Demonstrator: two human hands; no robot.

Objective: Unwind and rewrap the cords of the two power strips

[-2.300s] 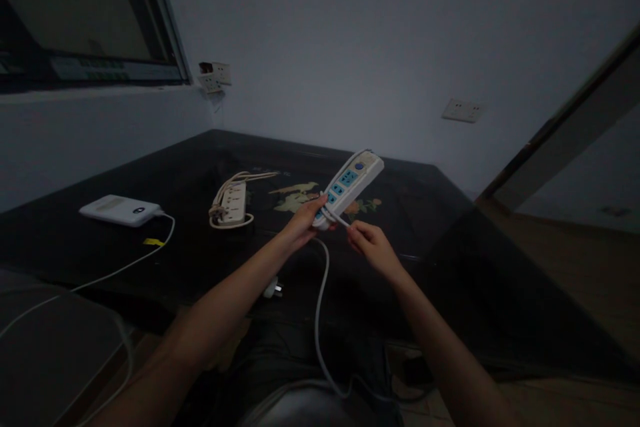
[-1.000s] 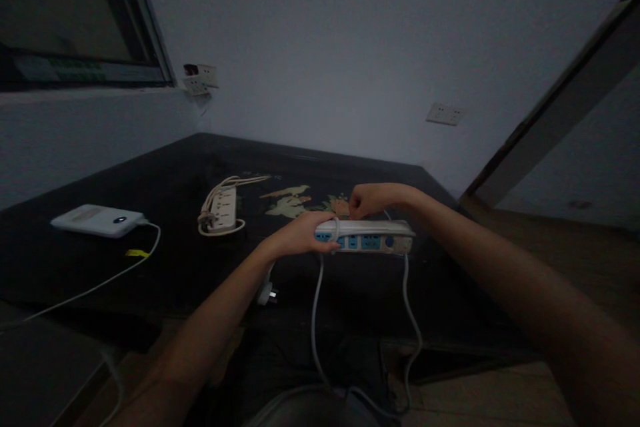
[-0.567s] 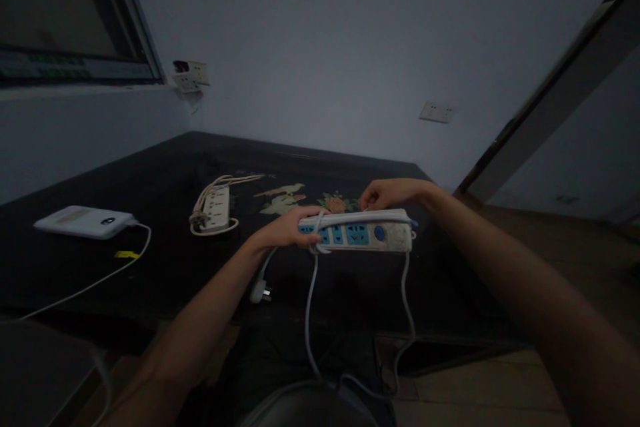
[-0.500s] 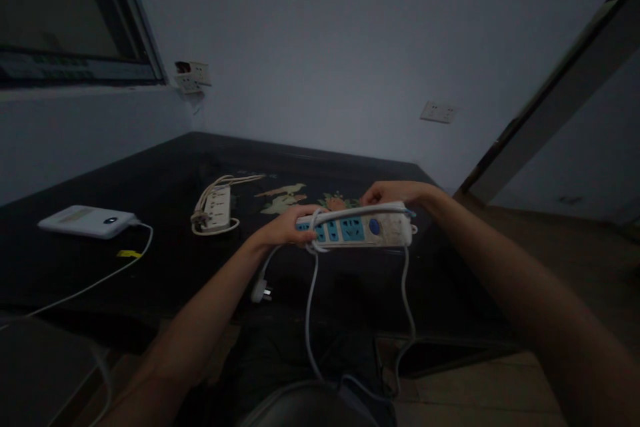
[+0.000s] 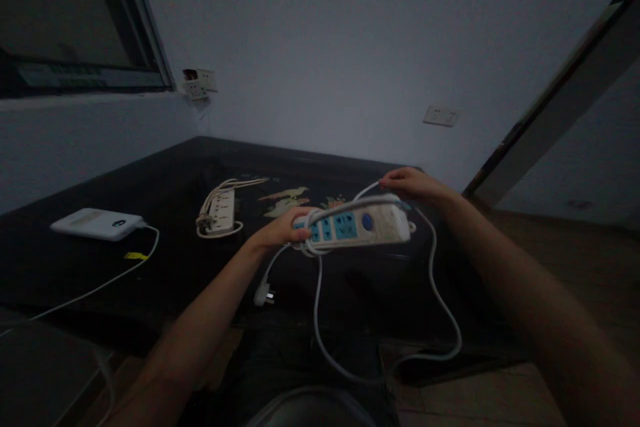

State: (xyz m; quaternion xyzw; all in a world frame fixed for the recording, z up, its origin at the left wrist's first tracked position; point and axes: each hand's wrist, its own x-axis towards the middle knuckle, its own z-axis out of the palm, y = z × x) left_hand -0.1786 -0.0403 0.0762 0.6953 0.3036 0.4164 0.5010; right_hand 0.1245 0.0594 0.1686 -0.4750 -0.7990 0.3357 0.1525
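A white power strip [image 5: 384, 223] with blue sockets and a dark blue switch is held up over the dark table. Its left end is gripped by my left hand [image 5: 286, 227], where turns of white cord [image 5: 311, 240] wrap around the strip. My right hand [image 5: 407, 183] is behind the strip's right end, its fingers pinched on a stretch of the same cord. One loop of cord hangs below the strip past the table's front edge. The cord's plug [image 5: 262, 291] dangles below my left hand, prongs pointing right.
A second power strip [image 5: 222, 210], bundled with its beige cord, lies on the table [image 5: 165, 167] to the left. Farther left is a white power bank [image 5: 97, 223] with a cable attached. Wall sockets [image 5: 441, 115] are on the wall behind.
My right hand has moved up and slightly right from behind the strip, drawing cord out with it. The hanging loop has swung wider to the right. The strip tilts a little more.
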